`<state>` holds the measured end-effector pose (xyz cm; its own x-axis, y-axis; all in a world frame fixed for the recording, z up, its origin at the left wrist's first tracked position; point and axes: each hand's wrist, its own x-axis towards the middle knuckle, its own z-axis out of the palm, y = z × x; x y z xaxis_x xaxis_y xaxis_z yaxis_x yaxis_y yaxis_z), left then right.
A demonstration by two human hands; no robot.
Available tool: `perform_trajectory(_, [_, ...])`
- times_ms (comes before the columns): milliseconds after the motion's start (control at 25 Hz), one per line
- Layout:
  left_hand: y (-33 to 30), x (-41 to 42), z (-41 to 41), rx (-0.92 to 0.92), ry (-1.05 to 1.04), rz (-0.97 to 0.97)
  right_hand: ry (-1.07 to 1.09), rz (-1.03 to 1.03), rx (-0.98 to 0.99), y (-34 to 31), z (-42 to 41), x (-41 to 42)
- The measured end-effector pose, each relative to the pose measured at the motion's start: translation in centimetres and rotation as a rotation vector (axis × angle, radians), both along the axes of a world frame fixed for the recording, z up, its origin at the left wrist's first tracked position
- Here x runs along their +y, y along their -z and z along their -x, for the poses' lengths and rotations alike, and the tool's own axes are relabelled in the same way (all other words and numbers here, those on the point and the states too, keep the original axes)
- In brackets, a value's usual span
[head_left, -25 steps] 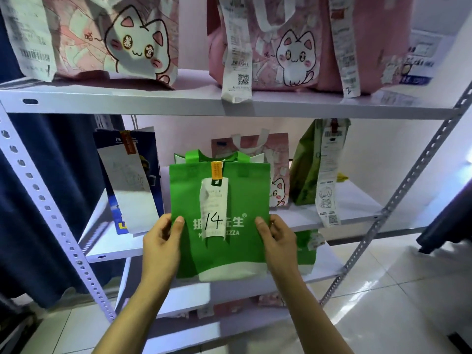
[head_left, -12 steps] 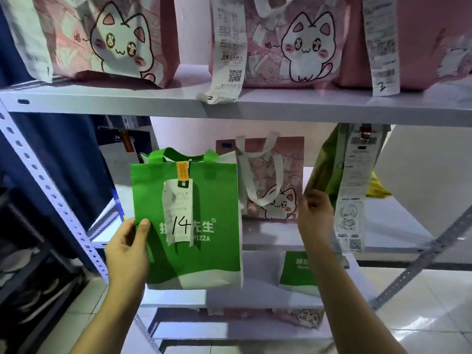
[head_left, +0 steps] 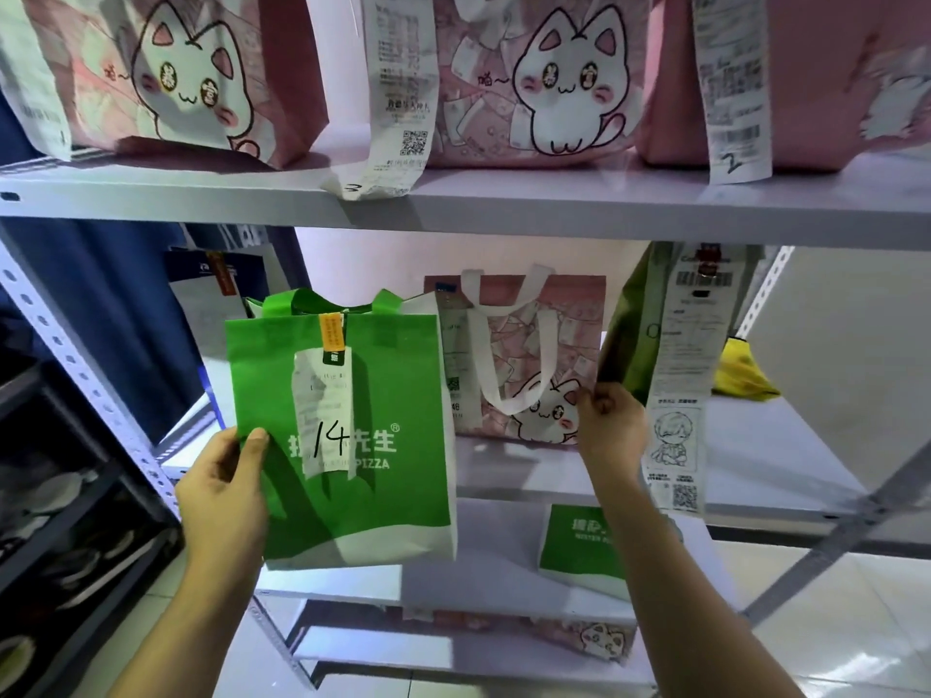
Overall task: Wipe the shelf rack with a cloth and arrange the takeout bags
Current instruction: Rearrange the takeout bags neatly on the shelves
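Note:
My left hand [head_left: 224,501] grips the lower left edge of a green pizza bag [head_left: 388,395] with a receipt marked 14, held up in front of the middle shelf [head_left: 786,491]. My right hand [head_left: 612,425] pinches the lower left edge of an olive-green bag [head_left: 632,324] that stands on that shelf and bears a long receipt [head_left: 685,385]. Between them a pink cat bag [head_left: 534,360] with white handles stands at the back of the shelf.
Pink cat bags [head_left: 544,78] with hanging receipts fill the top shelf [head_left: 504,204]. A dark blue bag [head_left: 211,289] stands at the left rear, a yellow object [head_left: 740,370] at the right rear. Another green bag [head_left: 579,541] sits on the lower shelf. Dark racks stand at left.
My right hand let go of the green pizza bag and moved right to the olive-green bag. My left hand alone now holds the pizza bag, shifted left. The view moved closer.

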<state>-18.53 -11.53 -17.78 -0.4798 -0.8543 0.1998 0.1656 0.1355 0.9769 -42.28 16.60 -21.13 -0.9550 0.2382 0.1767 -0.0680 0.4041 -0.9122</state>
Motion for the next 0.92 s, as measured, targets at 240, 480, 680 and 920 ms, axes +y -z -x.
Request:
perform_trajectory(240, [0.1, 1.4, 1.6, -0.017, -0.004, -0.011, 0.025, -0.012, 0.025, -0.3, 0.6, 1.8])
perform_trajectory(480, [0.6, 2.1, 2.9, -0.002, 0.013, -0.016, 0.035, -0.016, 0.020, -0.4, 1.4, 3.2])
perform_trajectory(680, [0.6, 3.0, 4.3, -0.009, 0.046, -0.036, 0.058, -0.018, 0.018, -0.4, 2.1, 4.8])
perform_trajectory(920, [-0.1, 1.9, 5.2, 0.008, 0.032, -0.098, 0.131, -0.055, -0.010, -0.4, 2.7, 7.6])
